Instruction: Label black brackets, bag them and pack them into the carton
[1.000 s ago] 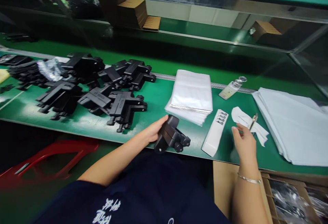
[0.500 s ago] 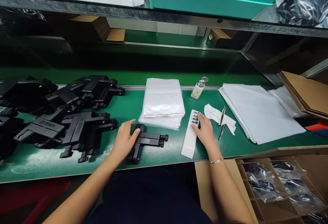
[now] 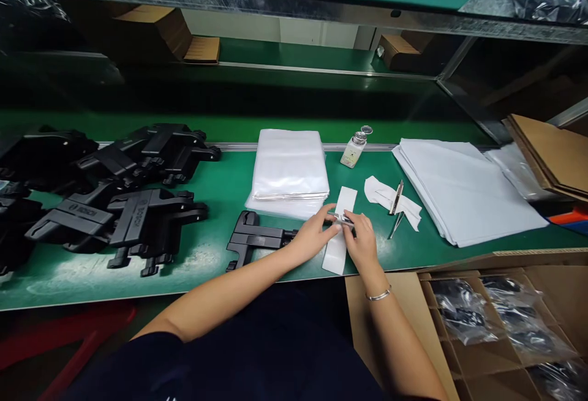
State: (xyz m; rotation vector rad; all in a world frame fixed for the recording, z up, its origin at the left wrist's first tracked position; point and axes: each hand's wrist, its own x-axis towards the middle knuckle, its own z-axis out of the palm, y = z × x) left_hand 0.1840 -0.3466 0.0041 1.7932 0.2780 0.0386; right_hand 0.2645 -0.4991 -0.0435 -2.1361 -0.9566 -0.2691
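Observation:
My left hand (image 3: 315,234) and my right hand (image 3: 362,240) meet over a white label strip (image 3: 335,257) on the green bench. Fingers of both are closed on the strip's upper part, which looks bent up between them. The dark printed labels are mostly hidden by the fingers. Just left of the strip lies a black plastic T-shaped bracket (image 3: 260,237), its knob end partly behind my left hand. Neither hand grips the bracket.
Several black BOSCH-marked brackets (image 3: 133,223) crowd the left. Behind my hands is a stack of clear plastic bags (image 3: 290,165). A small bottle (image 3: 353,151), tweezers (image 3: 395,224), paper scraps (image 3: 374,190) and white sheets (image 3: 463,190) lie rightward. A divided carton (image 3: 450,349) stands below.
My left hand has left the black bracket and moved right to the label strip. My right hand stays at the strip, whose upper part is now bent. The view has tilted down slightly.

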